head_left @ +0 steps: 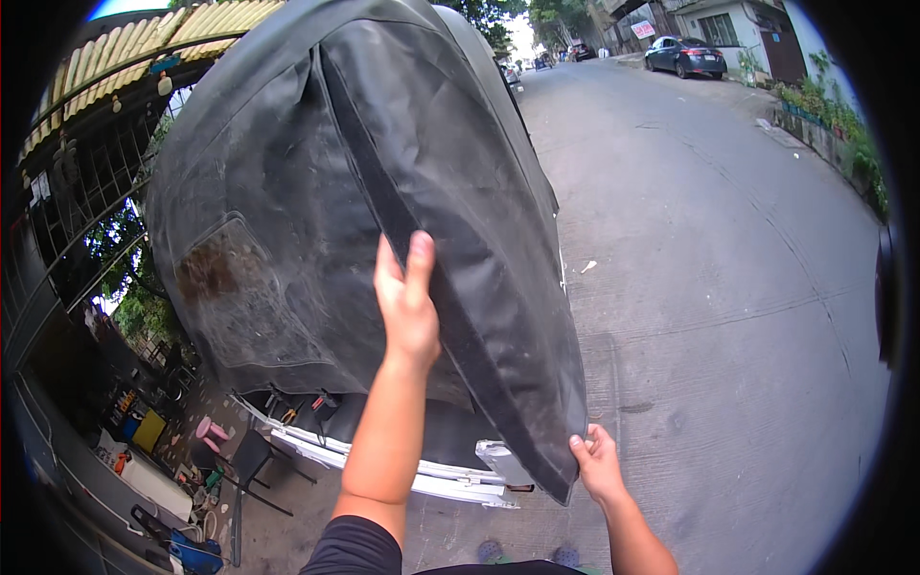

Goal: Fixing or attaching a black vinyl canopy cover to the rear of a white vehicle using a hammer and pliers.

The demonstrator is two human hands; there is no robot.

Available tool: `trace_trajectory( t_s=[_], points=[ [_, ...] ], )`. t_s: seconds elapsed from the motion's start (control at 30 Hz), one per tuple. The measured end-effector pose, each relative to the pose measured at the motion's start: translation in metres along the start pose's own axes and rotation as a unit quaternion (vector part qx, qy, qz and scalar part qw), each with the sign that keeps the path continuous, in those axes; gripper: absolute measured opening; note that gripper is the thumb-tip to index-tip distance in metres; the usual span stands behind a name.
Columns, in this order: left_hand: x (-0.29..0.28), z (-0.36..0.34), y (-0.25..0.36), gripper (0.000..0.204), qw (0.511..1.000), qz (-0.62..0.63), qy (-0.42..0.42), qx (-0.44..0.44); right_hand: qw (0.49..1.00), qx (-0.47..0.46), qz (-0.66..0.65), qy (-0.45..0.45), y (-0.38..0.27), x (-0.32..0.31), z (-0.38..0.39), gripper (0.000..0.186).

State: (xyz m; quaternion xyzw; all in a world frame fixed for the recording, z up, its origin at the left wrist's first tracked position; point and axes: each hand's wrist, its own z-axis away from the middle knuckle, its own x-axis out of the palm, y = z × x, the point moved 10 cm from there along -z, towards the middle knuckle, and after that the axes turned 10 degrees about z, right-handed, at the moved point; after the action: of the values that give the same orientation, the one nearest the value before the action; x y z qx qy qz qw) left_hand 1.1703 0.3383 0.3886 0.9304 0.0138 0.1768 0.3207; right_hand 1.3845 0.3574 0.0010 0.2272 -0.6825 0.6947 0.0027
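Observation:
A large black vinyl cover (pixel 278 125) hangs over the back of a vehicle, with a small scuffed, cloudy window panel (pixel 225 283) on its left part. Down its right side runs a loose flap (pixel 513 326) edged with a dark fuzzy strip (pixel 383 196). My left hand (pixel 410 311) grips the flap's inner edge about halfway down, thumb upward. Lower right, my right hand (pixel 599 465) pinches the flap's outer edge near its bottom corner, thumb in front. The fingers behind the vinyl are partly hidden.
Below the cover is the vehicle's white rear frame (pixel 431 479). At left stand a black chair (pixel 254 460), a pink stool (pixel 211 431) and cluttered tools under a corrugated roof (pixel 144 48). A road (pixel 709 240) stretches along the right, with a parked dark car (pixel 684 57) farther off.

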Motion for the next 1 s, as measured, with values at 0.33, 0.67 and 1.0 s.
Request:
trace_trajectory(
  t_s=[0.33,0.67,1.0],
  points=[
    [0.005,-0.087,0.048,0.035,0.999,0.006,-0.042,-0.01,0.771,-0.357,0.512,0.127,-0.218,0.058,-0.024,0.028],
    [0.034,-0.109,0.066,0.05,0.966,-0.155,-0.204,0.043,0.64,-0.656,0.387,0.101,-0.436,0.225,-0.031,0.099],
    [-0.041,-0.185,0.18,0.062,0.953,-0.216,0.032,0.209,0.578,-0.633,0.457,0.237,-0.46,0.184,-0.083,0.036]
  ],
)
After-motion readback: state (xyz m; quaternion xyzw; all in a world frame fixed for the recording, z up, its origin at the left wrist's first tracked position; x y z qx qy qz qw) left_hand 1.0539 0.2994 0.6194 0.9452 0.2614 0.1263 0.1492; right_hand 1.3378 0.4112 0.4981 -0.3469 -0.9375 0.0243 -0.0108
